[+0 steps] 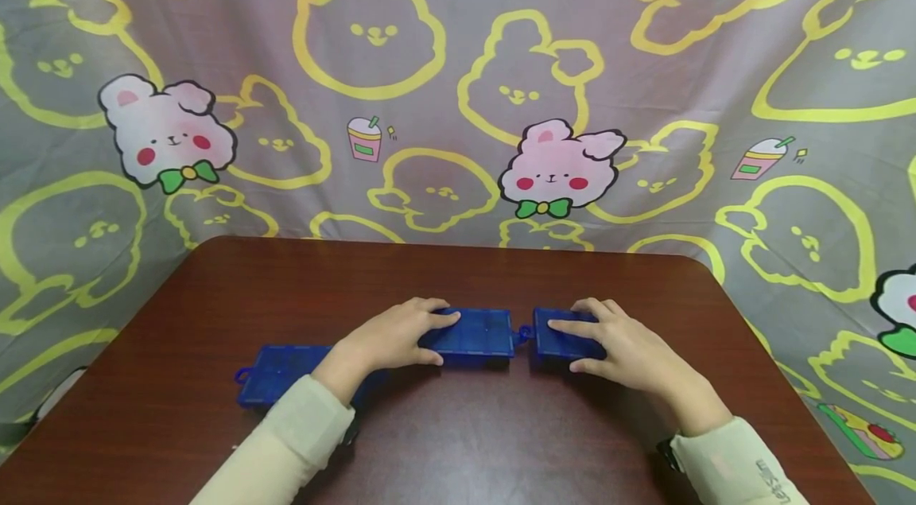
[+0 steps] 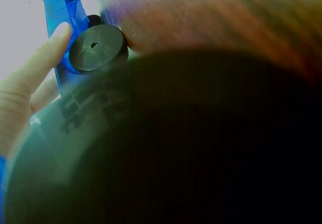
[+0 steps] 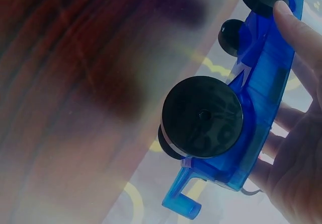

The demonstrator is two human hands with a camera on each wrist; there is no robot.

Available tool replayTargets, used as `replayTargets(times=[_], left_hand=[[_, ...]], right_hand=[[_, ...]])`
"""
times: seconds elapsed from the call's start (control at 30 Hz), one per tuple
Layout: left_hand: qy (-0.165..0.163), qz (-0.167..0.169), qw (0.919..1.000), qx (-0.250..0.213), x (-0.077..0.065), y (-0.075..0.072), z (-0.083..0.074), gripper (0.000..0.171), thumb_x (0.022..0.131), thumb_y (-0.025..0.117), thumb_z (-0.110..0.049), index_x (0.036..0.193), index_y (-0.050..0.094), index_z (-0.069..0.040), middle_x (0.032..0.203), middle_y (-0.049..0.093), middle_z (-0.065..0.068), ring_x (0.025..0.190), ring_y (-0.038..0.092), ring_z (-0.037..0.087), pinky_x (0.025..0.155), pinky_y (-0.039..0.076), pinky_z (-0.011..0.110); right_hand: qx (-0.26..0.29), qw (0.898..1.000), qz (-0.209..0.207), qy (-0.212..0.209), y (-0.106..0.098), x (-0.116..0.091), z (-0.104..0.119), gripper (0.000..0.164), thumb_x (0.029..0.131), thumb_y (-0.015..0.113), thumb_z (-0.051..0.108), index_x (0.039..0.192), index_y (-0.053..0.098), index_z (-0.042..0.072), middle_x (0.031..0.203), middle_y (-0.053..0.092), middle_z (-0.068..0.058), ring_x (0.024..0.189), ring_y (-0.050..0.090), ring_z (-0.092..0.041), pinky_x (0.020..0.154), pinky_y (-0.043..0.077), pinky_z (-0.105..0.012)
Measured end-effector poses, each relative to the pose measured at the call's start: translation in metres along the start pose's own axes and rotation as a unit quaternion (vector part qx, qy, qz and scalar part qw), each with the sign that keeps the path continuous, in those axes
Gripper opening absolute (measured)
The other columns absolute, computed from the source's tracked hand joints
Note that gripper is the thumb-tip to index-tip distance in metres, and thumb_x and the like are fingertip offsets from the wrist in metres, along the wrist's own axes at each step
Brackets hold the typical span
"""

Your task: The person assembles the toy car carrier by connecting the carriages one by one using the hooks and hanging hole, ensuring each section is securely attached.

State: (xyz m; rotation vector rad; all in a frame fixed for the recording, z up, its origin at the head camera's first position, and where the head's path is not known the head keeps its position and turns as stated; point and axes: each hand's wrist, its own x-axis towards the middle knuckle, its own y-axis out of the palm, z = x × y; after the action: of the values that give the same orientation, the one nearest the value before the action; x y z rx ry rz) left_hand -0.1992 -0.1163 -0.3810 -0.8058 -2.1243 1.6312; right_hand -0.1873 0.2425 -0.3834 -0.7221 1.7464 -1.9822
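Three blue translucent plastic toy wagons with black wheels are on the table. My left hand point(image 1: 397, 334) grips the middle wagon point(image 1: 479, 332) by its left end, thumb on the near side and fingers over the top and far side. Around the right wagon point(image 1: 558, 334) is my right hand point(image 1: 622, 342), thumb along the near edge, fingers on top and behind. A blue coupling loop point(image 1: 525, 333) sits in the narrow gap between these two. In the right wrist view, the held wagon point(image 3: 266, 93) shows its wheels point(image 3: 204, 116) and a blue coupling peg point(image 3: 183, 205).
The third wagon point(image 1: 286, 370) lies at the left, partly hidden by my left forearm, a loop point(image 1: 243, 374) at its left end. A dark round shape point(image 2: 65, 148) fills much of the left wrist view. A patterned curtain point(image 1: 444, 91) hangs behind the brown table point(image 1: 501, 441).
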Motion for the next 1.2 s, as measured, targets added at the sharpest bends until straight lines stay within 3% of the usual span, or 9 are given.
replayTargets(times=[0.3,0.63,0.93,1.2], left_hand=[[-0.001,-0.001,1.0000,-0.001,0.001,0.000,-0.001,0.068,0.088,0.075,-0.037,0.148,0.048,-0.019,0.155,0.043,0.014,0.142,0.043,0.034,0.112,0.040,0.053],[0.004,0.001,0.9993,0.038,0.000,0.002,0.001,0.069,0.089,0.072,-0.042,0.150,0.046,-0.022,0.157,0.042,0.010,0.143,0.043,0.031,0.111,0.042,0.050],[0.014,0.002,0.9998,0.011,-0.002,0.002,0.001,0.068,0.092,0.068,-0.043,0.151,0.044,-0.020,0.159,0.038,0.010,0.146,0.036,0.032,0.112,0.041,0.052],[0.010,-0.011,0.9996,-0.023,-0.013,-0.007,0.004,0.074,0.090,0.067,-0.053,0.153,0.042,-0.022,0.161,0.036,0.007,0.150,0.028,0.035,0.112,0.037,0.060]], right_hand=[[0.007,1.000,0.017,0.002,0.004,0.000,-0.002,0.058,0.083,0.078,0.042,0.138,0.061,0.031,0.133,0.056,-0.013,0.118,0.051,-0.031,0.085,0.056,-0.048],[-0.001,1.000,0.017,0.002,0.008,0.002,-0.002,0.062,0.082,0.079,0.042,0.139,0.059,0.031,0.134,0.054,-0.011,0.119,0.050,-0.030,0.084,0.056,-0.046],[0.002,1.000,0.022,0.021,0.004,0.002,-0.001,0.065,0.080,0.082,0.041,0.140,0.059,0.027,0.135,0.055,-0.013,0.121,0.051,-0.034,0.085,0.056,-0.050],[0.067,0.997,0.017,0.038,-0.001,0.004,0.003,0.067,0.080,0.082,0.040,0.140,0.058,0.022,0.139,0.054,-0.014,0.125,0.050,-0.036,0.090,0.054,-0.053]])
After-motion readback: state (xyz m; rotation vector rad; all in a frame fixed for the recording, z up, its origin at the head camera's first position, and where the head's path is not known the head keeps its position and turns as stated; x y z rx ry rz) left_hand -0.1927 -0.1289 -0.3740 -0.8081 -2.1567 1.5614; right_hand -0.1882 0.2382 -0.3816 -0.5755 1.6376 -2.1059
